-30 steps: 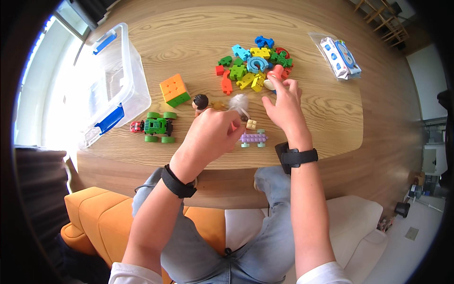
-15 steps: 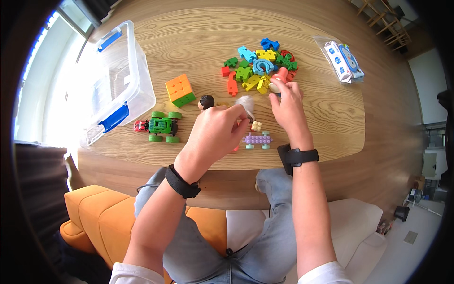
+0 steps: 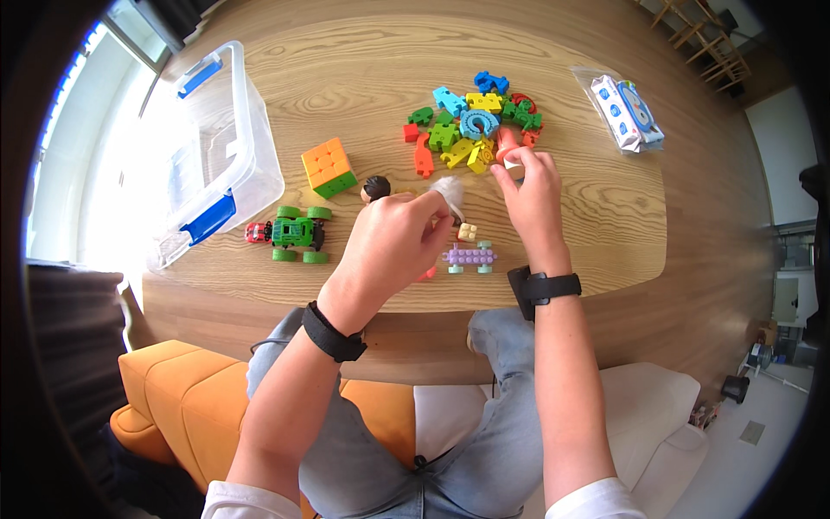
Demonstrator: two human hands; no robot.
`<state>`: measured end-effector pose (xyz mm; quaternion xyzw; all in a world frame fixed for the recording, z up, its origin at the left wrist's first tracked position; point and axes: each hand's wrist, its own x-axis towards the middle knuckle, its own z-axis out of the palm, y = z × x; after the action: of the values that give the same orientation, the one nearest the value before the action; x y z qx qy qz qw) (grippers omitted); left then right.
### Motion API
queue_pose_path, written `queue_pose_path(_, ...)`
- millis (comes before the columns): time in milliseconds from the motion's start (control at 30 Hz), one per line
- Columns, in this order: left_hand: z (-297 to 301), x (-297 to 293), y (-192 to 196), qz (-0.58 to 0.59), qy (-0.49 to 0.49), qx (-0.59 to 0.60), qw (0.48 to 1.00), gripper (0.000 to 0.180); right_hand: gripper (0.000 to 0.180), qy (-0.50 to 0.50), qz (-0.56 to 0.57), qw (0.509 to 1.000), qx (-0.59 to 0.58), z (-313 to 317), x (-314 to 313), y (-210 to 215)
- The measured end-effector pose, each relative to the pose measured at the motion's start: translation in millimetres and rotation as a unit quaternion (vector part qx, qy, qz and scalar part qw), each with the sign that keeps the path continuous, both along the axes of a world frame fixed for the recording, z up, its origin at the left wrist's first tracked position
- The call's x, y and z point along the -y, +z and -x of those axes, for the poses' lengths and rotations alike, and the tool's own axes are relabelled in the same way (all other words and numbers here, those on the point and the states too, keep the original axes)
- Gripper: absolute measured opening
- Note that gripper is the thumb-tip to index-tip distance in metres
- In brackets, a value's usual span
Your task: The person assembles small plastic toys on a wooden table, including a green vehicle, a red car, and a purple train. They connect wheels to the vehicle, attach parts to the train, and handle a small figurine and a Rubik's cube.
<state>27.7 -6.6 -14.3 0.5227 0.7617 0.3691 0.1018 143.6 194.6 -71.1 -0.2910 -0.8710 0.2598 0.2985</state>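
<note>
My left hand is closed above the table, its fingertips hidden and what they hold, if anything, not showing. Past its knuckles shows a white-haired toy piece; a dark-haired doll head lies at its far left. Thumb and fingers of my right hand are closed around the pale end of a coral-red toy piece, at the near edge of the colourful puzzle pieces. Between the hands lie a cream building block and a lilac wheeled block base.
An orange-and-green puzzle cube and a green toy truck sit left of my left hand. A clear plastic bin with blue latches stands at the table's left. A pack of wipes lies at the far right.
The coral-red piece has tilted, its pale end now turned toward my right hand. My right hand has shifted slightly; my left hand stays nearly still.
</note>
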Motion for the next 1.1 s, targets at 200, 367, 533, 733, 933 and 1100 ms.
queue_pose_path(200, 0, -1, 1, -0.011, -0.002, 0.002, 1.000, 0.008, 0.014, -0.049, 0.015, 0.999, -0.013, 1, -3, 1)
queue_pose_path(367, 0, 0, 2, -0.026, 0.024, 0.001, 0.999, 0.007, 0.010, -0.089, 0.015, 0.995, -0.049, 0, 1, 24)
queue_pose_path(533, 2, -5, 3, -0.069, 0.044, 0.018, 0.996, 0.013, 0.010, -0.076, 0.143, 0.983, -0.089, -11, 11, 45)
queue_pose_path(733, 7, -5, 3, -0.099, 0.060, -0.030, 0.993, 0.033, 0.013, 0.024, 0.235, 0.964, -0.121, -14, 21, 47)
queue_pose_path(933, 9, -7, 6, -0.143, 0.050, -0.068, 0.986, 0.051, 0.012, 0.121, 0.319, 0.938, -0.068, -20, 26, 55)
queue_pose_path(1100, 11, -7, 9, -0.105, 0.015, -0.056, 0.993, 0.049, 0.013, 0.173, 0.373, 0.906, -0.099, -21, 32, 60)
